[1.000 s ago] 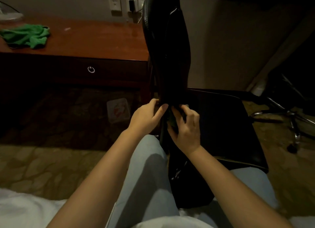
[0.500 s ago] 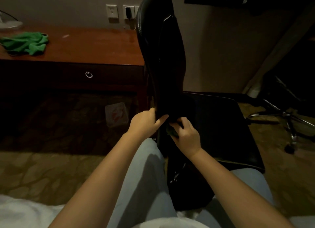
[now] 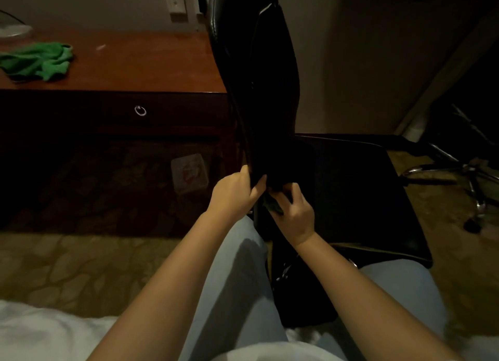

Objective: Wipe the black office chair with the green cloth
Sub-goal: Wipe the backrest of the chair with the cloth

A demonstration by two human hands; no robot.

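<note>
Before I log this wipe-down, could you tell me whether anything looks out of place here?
A white packet lies on the carpet under the desk, like dropped litter. A spare cloth sits crumpled on the desk, while the right hand holds a cloth against the chair.

This looks like a hotel-style bedroom. White bedding [image 3: 40,333] lies nearest, above patterned carpet [image 3: 67,266]. A polished wooden surface [image 3: 148,63] with a ring-pull drawer [image 3: 140,111] stands against the wall under wall sockets [image 3: 176,2], beside a black office chair [image 3: 256,77].
</note>
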